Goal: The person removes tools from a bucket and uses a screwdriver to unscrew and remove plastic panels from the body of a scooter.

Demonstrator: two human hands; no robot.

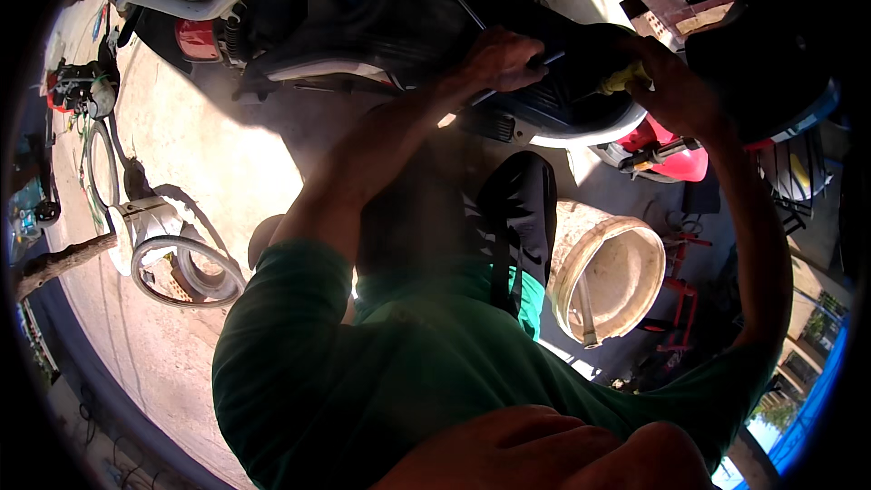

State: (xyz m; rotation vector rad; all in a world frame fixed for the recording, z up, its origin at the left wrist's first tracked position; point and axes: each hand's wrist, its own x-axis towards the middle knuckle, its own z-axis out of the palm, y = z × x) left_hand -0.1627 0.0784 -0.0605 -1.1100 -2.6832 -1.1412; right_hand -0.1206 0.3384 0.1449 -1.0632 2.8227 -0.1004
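A pale concrete floor (254, 145), part sunlit and part shaded, lies beneath a black motor scooter with white side trim (349, 32), stretched across the upper middle. A round, off-white, stained plastic bucket (573, 240) stands near the person's right leg; well apart, at far left, lies a thin grey rubber ring (172, 241). Both bare hands are at the scooter. The left hand (505, 61) has a closed grip around a slim, dark rod-like piece (553, 58); whether tool or scooter part cannot be told. The right hand's (676, 91) grip is closed on a small yellow object (622, 80) beside the bodywork, its kind unclear.
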